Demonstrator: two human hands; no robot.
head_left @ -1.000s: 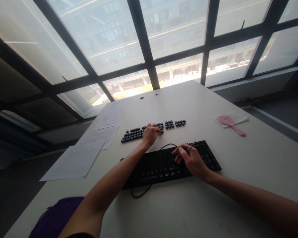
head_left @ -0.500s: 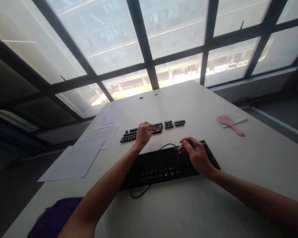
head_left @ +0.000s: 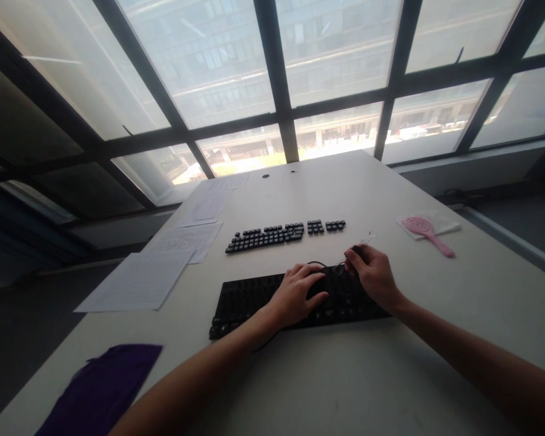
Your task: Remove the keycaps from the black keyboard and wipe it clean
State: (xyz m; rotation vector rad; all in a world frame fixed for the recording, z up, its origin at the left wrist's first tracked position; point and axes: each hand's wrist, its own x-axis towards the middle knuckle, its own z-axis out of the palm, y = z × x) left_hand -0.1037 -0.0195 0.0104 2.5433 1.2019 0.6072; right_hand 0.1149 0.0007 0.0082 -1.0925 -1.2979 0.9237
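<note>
A black keyboard (head_left: 249, 297) lies across the desk in front of me, many of its keys bare and a few caps left along the near edge. My left hand (head_left: 297, 293) rests over its middle, fingers spread and holding nothing. Pinched in my right hand (head_left: 372, 272) is a wire keycap puller (head_left: 367, 238), its thin wires sticking out on both sides of the fingers, just above the keyboard's right part. Behind the keyboard, loose black keycaps (head_left: 267, 238) lie in rows, with smaller groups of keycaps (head_left: 315, 226) to their right.
On the right a pink hairbrush (head_left: 424, 230) lies on a clear plastic bag (head_left: 447, 223). Printed sheets of paper (head_left: 136, 281) line the left side. A purple cloth (head_left: 104, 387) lies at the near left. The white desk (head_left: 327, 188) reaches the windows.
My left hand has moved from the keycap rows back down onto the keyboard and opened. My right hand has shifted slightly right, still gripping the keycap puller. The view has turned a little.
</note>
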